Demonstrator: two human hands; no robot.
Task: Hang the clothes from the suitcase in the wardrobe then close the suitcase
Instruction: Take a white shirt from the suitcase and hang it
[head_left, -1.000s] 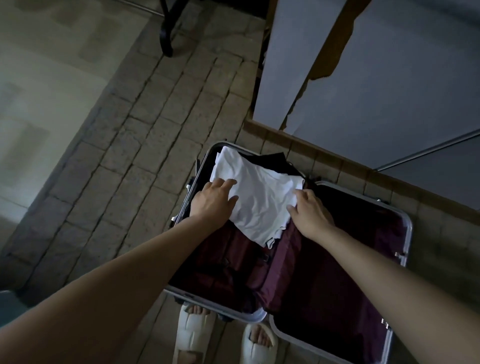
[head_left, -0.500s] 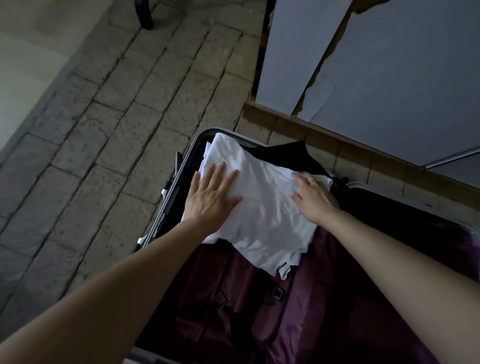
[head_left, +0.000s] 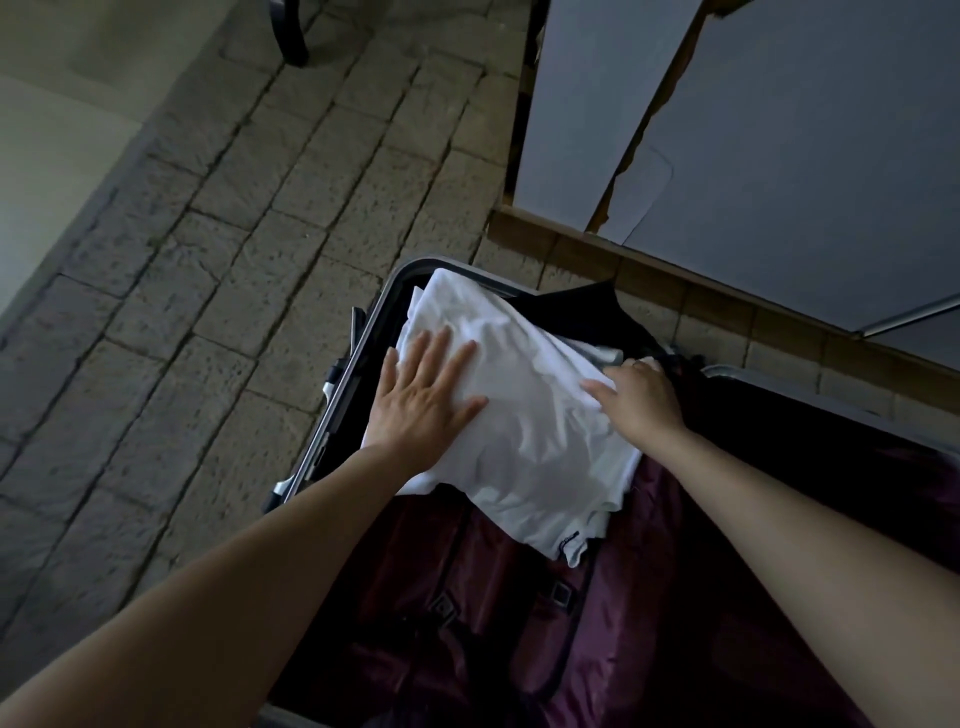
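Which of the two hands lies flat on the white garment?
The left hand: its fingers lie straight and spread on the white garment. The right hand curls over the garment's far edge.

A folded garment is laid in the far left corner of the open suitcase, on top of another garment that shows beyond it. The left hand is pressed flat on the folded garment's left part; the right hand is set at its right edge. Between the two hands the garment is spanned. Nearer than both hands, the suitcase lining is exposed. Beyond the right hand, the wardrobe stands on the paved floor.
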